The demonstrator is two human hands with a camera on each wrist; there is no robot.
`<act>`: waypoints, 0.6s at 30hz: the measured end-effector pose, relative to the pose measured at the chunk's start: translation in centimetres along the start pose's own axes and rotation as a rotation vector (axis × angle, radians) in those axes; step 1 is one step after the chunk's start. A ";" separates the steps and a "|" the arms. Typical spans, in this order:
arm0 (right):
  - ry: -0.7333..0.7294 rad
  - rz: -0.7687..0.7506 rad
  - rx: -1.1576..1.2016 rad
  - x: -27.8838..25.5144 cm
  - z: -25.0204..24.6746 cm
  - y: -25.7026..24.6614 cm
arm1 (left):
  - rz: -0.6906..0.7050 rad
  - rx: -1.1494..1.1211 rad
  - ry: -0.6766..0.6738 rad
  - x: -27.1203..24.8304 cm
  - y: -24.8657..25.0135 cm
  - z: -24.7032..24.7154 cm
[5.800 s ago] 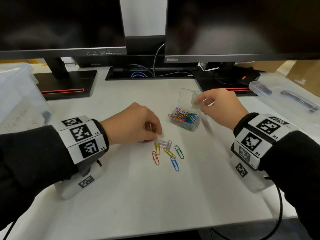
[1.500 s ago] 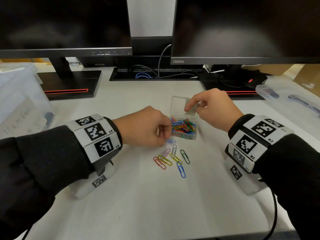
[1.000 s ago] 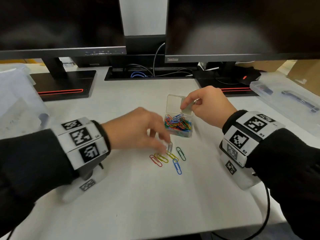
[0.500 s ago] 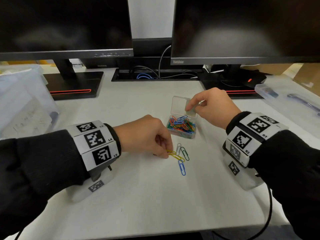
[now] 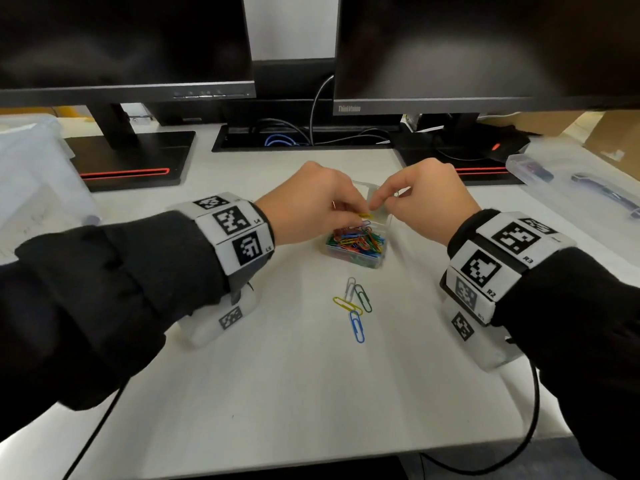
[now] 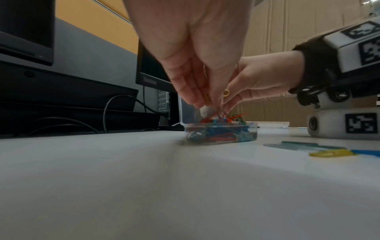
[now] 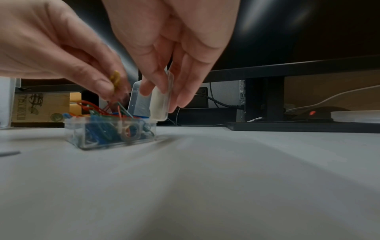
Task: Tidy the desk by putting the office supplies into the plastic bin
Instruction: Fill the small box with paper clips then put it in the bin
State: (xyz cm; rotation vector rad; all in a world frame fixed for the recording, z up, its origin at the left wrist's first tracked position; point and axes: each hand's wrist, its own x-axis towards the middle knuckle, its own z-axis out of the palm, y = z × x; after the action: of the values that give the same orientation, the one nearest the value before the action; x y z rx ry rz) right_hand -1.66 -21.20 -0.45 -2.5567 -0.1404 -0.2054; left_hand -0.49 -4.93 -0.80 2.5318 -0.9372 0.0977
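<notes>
A small clear paper-clip box [image 5: 356, 252] full of coloured clips stands mid-desk. My left hand [image 5: 349, 211] hovers just over it and pinches a yellow paper clip [image 5: 365, 215] between its fingertips; the left wrist view shows the same clip [image 6: 206, 97] above the box [image 6: 220, 134]. With thumb and fingers my right hand [image 5: 381, 202] pinches the box's hinged lid [image 7: 160, 104] and holds it upright. Several loose clips [image 5: 353, 306], white, green, yellow and blue, lie on the desk in front of the box.
A large translucent plastic bin [image 5: 31, 174] stands at the left edge. At the right lies a clear flat container [image 5: 571, 188] with pens. Two monitors on black stands [image 5: 131, 161] and a cable tray [image 5: 301, 140] line the back.
My left hand has lifted off the loose clips and moved back over the box with a yellow clip. Fewer clips lie on the desk. The right hand still holds the lid.
</notes>
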 end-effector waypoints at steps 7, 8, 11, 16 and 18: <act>-0.003 0.005 0.029 0.1 0.1 0.0 | 0.025 -0.168 -0.068 -3.3 0.0 -0.1; -0.003 0.003 0.031 0.1 0.1 0.0 | 0.028 -0.186 -0.162 -3.9 0.1 0.1; -0.004 -0.003 0.029 0.2 0.2 0.0 | 0.062 -0.119 -0.415 -4.2 0.4 0.8; 0.001 -0.002 0.032 0.0 0.1 0.1 | 0.175 -0.086 -0.514 -3.5 1.1 1.5; -0.003 -0.003 0.028 0.0 0.1 0.1 | 0.167 -0.132 -0.503 -3.5 1.2 1.7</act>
State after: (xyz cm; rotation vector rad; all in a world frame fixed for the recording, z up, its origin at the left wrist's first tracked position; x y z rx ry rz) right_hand -1.60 -21.21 -0.57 -2.5288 -0.1472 -0.2001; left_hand -4.08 -4.35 -2.63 2.3903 -1.2920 -0.5569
